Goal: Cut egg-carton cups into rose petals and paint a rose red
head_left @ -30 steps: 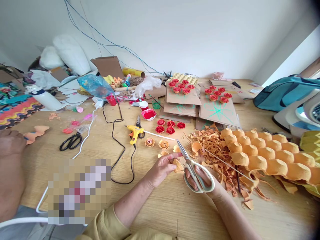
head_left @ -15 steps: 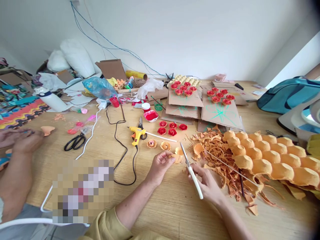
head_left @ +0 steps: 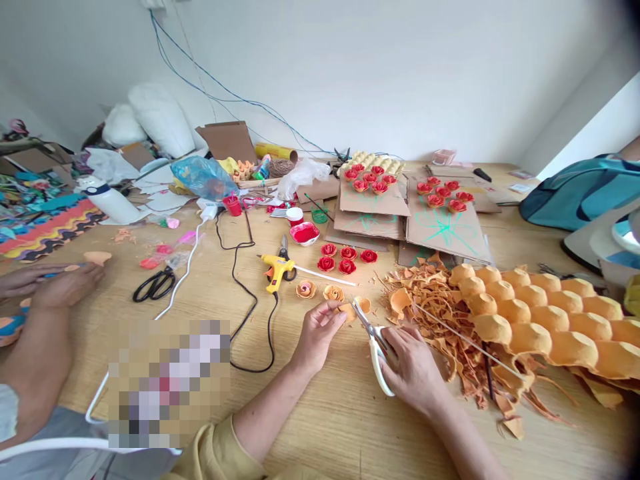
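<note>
Between thumb and fingers, my left hand (head_left: 319, 333) pinches a small orange egg-carton piece (head_left: 347, 311). My right hand (head_left: 413, 367) is wrapped round the white handles of a pair of scissors (head_left: 376, 353). The scissor blades point up and left, their tips right beside the carton piece; whether they touch it I cannot tell. Just beyond my hands lie a loose orange carton cup (head_left: 365, 305) and two unpainted carton roses, one pale orange (head_left: 333, 293) and one with a pinkish middle (head_left: 305, 289). Another cut cup (head_left: 400, 302) rests by the scrap heap.
Orange scraps (head_left: 440, 333) and an egg tray (head_left: 550, 320) lie to my right. Ahead are a yellow glue gun (head_left: 275, 270), red roses (head_left: 347, 267), a red paint dish (head_left: 304, 233) and cardboard sheets (head_left: 443, 230). A co-worker's hands (head_left: 65, 287) work at the left, near black scissors (head_left: 154, 285).
My right hand has turned the scissors, and their blades have swung left to the carton piece, with the handles spread apart. My left hand keeps its pinch.
</note>
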`<action>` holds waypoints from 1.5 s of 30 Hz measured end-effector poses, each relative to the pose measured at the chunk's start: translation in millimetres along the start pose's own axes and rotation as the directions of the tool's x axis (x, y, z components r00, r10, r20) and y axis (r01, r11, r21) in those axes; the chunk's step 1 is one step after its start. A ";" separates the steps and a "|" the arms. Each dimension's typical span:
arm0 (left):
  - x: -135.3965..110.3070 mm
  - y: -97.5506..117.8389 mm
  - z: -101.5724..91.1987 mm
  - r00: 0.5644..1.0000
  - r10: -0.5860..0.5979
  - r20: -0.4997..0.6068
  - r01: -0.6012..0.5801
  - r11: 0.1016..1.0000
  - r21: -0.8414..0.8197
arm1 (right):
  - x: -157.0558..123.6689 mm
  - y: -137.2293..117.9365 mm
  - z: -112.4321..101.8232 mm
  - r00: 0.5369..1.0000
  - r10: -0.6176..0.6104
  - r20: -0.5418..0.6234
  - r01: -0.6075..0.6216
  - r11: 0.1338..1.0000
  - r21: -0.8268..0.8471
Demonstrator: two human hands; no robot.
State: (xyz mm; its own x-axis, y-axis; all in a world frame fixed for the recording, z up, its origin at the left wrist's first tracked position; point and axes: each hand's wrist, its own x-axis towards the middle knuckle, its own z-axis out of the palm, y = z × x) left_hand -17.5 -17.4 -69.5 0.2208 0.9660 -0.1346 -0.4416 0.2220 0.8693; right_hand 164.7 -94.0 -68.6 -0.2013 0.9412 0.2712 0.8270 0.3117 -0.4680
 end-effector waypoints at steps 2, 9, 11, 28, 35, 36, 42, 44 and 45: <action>-0.3 0.1 -0.1 1.000 -0.005 0.019 0.005 1.000 0.009 | 0.0 0.1 0.1 1.000 -0.006 -0.003 0.006 1.000 -0.011; -2.6 -0.9 -1.0 0.993 -0.009 0.116 -0.005 0.993 0.120 | 0.0 1.3 -0.9 0.999 -0.036 -0.016 0.035 0.999 -0.037; -2.9 -1.5 -1.0 0.994 -0.012 0.107 -0.003 0.990 0.139 | 0.1 1.5 -1.3 0.999 -0.049 -0.025 0.047 0.997 -0.055; -9.1 -0.6 3.9 0.965 -0.011 0.262 -0.035 0.985 0.169 | 1.0 -2.9 -2.4 0.997 -0.060 -0.056 0.058 0.998 -0.033; -10.2 -3.6 4.3 0.972 -0.012 0.236 -0.017 0.992 0.121 | 1.0 -5.1 -3.5 0.996 -0.078 -0.050 0.078 0.997 0.010; -10.5 -4.0 4.5 0.972 -0.016 0.233 -0.010 0.994 0.109 | 0.9 -5.5 -3.6 0.995 -0.083 -0.050 0.084 0.996 0.021; -12.5 -1.6 6.9 0.963 -0.023 0.270 0.008 0.998 0.057 | -1.0 -6.1 -3.3 0.993 -0.105 -0.054 0.108 0.992 0.065; -12.7 -0.1 7.5 0.962 -0.019 0.273 0.004 0.998 0.055 | -1.7 -6.2 -3.4 0.993 -0.110 -0.050 0.114 0.991 0.076; -12.6 0.4 7.4 0.961 -0.017 0.277 0.001 0.998 0.058 | -2.0 -6.3 -3.5 0.992 -0.113 -0.049 0.117 0.990 0.081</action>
State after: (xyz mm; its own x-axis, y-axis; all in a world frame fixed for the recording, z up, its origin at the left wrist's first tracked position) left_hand -13.9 -30.4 -63.9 0.4606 0.8875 -0.0126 -0.3899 0.2151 0.8954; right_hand 161.8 -98.3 -63.3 -0.2674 0.8924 0.3634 0.7523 0.4290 -0.5000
